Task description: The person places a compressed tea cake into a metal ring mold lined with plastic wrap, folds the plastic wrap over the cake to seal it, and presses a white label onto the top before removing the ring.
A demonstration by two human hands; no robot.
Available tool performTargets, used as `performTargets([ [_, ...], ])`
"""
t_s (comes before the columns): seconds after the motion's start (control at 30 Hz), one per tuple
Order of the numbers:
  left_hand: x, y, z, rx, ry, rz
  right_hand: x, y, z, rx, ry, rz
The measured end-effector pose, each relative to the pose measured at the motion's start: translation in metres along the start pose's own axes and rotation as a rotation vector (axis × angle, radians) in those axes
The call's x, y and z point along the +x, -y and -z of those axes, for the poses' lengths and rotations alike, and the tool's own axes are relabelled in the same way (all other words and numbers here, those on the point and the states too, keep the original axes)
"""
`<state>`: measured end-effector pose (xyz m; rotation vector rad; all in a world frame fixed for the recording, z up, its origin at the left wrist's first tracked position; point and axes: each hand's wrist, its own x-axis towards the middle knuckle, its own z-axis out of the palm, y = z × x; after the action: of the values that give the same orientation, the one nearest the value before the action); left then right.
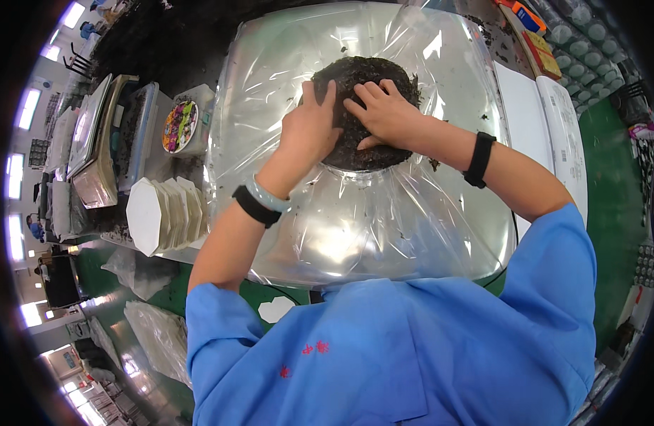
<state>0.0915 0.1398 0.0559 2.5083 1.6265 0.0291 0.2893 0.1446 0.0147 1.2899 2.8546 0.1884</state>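
A round, flat mass of dark dried leafy flakes [372,133], perhaps seaweed, lies over a round clear rim [359,174] on clear plastic film [316,234]. My left hand [312,120] presses on its left side, fingers spread. On the right, my right hand [385,114] rests on the mass with its fingers apart and bent. Neither hand grips anything. The film spreads in creases over a pale, rounded-corner work surface [263,58]. Loose flakes dot the film around the mass.
White polygonal sheets [146,218] stand stacked at left, near a colourful plate [180,127] on a plastic bin [202,122]. Upright trays [95,144] stand farther left. Dark flakes [162,42] are heaped behind. White board [524,112] and a red-yellow box [541,54] lie right.
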Motion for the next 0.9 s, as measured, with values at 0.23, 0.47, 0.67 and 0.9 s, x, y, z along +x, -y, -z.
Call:
performTargets([
  [0.23, 0.001, 0.023, -0.035, -0.261, -0.429, 0.022, -0.008, 0.016, -0.005, 0.273, -0.216, 0.017],
  [0.47, 0.001, 0.009, -0.047, -0.016, -0.416, -0.015, -0.006, 0.013, -0.023, 0.258, 0.126, 0.024],
  [0.67, 0.07, 0.051, 0.04, 0.057, -0.093, -0.401, -0.004, 0.012, -0.032, 0.298, -0.064, 0.046],
  [0.9, 0.293, 0.013, -0.035, 0.12, -0.095, -0.393, -0.005, 0.009, -0.028, 0.383, -0.123, 0.037],
])
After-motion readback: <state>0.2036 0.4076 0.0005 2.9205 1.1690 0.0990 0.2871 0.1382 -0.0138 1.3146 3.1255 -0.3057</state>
